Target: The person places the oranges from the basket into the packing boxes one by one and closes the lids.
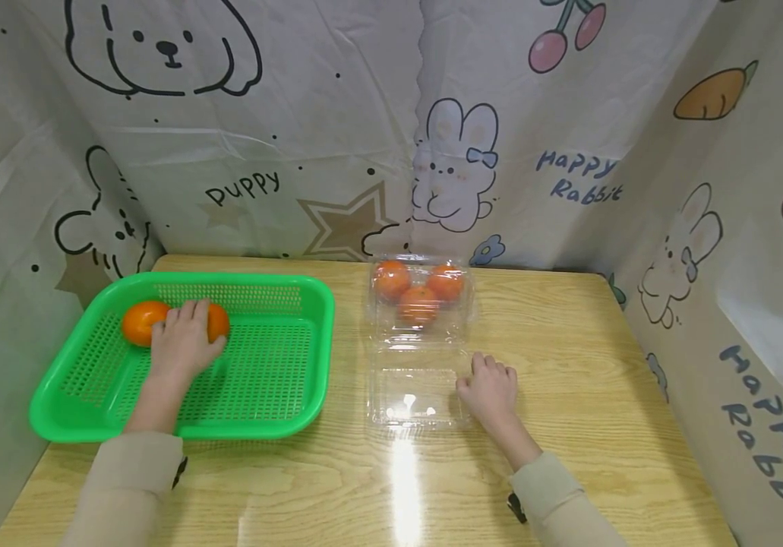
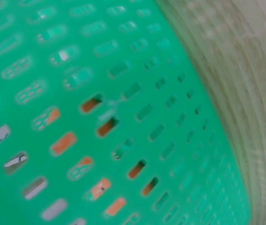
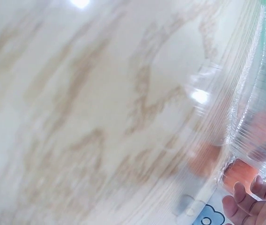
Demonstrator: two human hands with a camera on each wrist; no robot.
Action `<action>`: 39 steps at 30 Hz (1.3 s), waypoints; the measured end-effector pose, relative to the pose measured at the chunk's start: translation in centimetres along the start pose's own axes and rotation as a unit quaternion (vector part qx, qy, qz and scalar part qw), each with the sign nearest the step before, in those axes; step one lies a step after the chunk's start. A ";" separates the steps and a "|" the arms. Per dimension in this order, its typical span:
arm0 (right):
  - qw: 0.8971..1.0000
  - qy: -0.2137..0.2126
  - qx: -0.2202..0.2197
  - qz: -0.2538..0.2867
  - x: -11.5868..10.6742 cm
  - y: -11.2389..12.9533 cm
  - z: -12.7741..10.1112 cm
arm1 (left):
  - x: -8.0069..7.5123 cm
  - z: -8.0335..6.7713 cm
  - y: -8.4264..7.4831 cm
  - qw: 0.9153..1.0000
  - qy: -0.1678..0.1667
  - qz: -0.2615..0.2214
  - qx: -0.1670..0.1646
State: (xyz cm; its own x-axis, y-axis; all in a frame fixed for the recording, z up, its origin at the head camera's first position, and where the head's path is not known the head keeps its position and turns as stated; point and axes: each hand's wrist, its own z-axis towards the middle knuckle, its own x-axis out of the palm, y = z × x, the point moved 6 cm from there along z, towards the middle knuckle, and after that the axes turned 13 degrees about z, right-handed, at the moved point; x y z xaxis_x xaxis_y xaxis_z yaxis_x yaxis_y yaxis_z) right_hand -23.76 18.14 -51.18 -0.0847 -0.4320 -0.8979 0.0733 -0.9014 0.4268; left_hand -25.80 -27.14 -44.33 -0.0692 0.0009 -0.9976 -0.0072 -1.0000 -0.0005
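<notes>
A green perforated basket [image 1: 282, 357] stands on the left of the wooden table [image 1: 569, 365]. Two oranges lie in its far left part. My left hand [image 1: 182, 342] curls over the right orange [image 1: 219, 323], and the other orange [image 1: 140, 322] lies just left of the fingers. An open clear plastic clamshell box [image 1: 418, 334] holds three oranges [image 1: 418, 304] in its far half. Its flat lid [image 1: 408, 395] lies toward me. My right hand [image 1: 490, 389] rests on the table, loosely curled, with its thumb at the lid's right edge. The left wrist view shows only basket mesh [image 2: 100, 93].
Printed cartoon curtains [image 1: 336, 129] wall the table at the back and on both sides. In the right wrist view I see blurred wood grain [image 3: 77, 103], the clamshell box [image 3: 257, 108] with an orange [image 3: 238, 176] inside, and my fingertips [image 3: 245, 204].
</notes>
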 end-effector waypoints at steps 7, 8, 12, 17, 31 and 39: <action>1.000 0.009 0.008 0.000 0.1 -0.1 0.1 | 1.2 0.6 0.6 1.000 0.013 0.014 0.009; 1.000 0.009 0.008 0.000 0.1 -0.1 0.1 | 1.4 0.7 0.7 1.000 0.014 0.016 0.010; 1.000 0.008 0.004 -0.001 0.1 -0.1 0.1 | 2.1 1.0 1.0 1.000 0.020 0.021 0.013; 1.000 0.006 0.003 -0.002 0.1 -0.2 0.1 | 2.8 1.3 1.2 0.999 0.032 0.025 0.010; 1.000 0.010 0.005 -0.004 0.3 -0.3 0.2 | 3.7 1.8 1.5 0.999 0.051 0.016 0.003; 1.000 0.004 -0.001 -0.001 0.2 -0.2 0.1 | 3.9 2.0 1.6 0.998 0.057 0.017 0.006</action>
State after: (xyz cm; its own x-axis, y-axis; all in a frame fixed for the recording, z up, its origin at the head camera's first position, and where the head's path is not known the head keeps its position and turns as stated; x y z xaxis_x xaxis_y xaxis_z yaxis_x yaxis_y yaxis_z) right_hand -23.91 18.24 -51.40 -0.0772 -0.4308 -0.8991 0.0756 -0.9018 0.4256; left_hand -28.10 -28.75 -48.09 0.0447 -0.0352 -0.9984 -0.0181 -0.9992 0.0344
